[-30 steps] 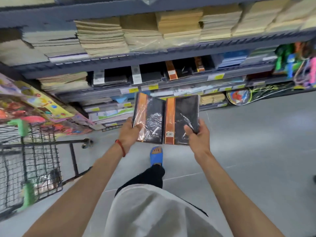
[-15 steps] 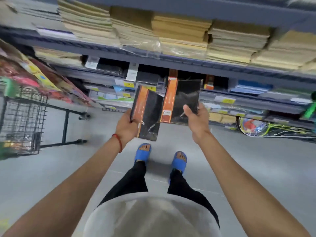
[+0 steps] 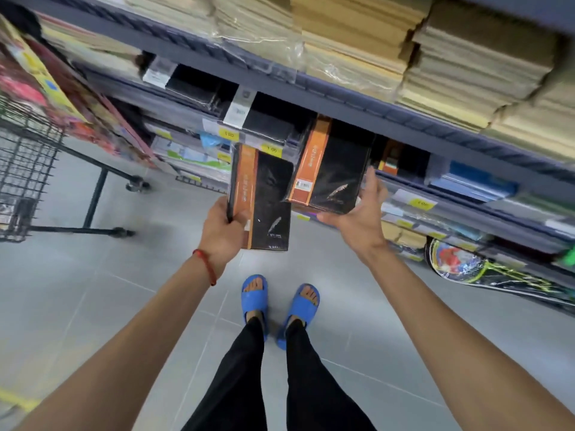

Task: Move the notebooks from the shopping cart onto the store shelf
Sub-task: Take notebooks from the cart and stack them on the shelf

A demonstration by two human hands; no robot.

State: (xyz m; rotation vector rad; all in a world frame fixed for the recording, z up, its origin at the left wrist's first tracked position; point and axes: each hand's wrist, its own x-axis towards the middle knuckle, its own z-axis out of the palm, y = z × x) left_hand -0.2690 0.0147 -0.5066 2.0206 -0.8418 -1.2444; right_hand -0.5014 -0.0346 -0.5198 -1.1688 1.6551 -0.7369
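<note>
My left hand [image 3: 221, 229] grips a black notebook with an orange spine band [image 3: 264, 200] by its lower left corner, upright in front of the shelving. My right hand [image 3: 361, 213] holds a second black and orange notebook [image 3: 329, 166] from below and from the right side, its far end under the grey shelf board [image 3: 342, 101], where more black notebooks [image 3: 267, 126] lie. The wire shopping cart [image 3: 25, 169] stands at the left edge; its contents are hard to make out.
Stacks of tan paper pads [image 3: 466, 57] fill the shelf above. Lower shelves carry yellow price tags [image 3: 421, 203] and blue pads [image 3: 476, 181]. Colourful books [image 3: 46, 82] lean at the left and a racket bag [image 3: 485, 269] lies at the right. My blue sandals [image 3: 280, 303] stand on grey floor tiles.
I have stepped closer to the shelves. My right hand has carried its notebook up and forward into the shelf opening; the left notebook has stayed lower, apart from it.
</note>
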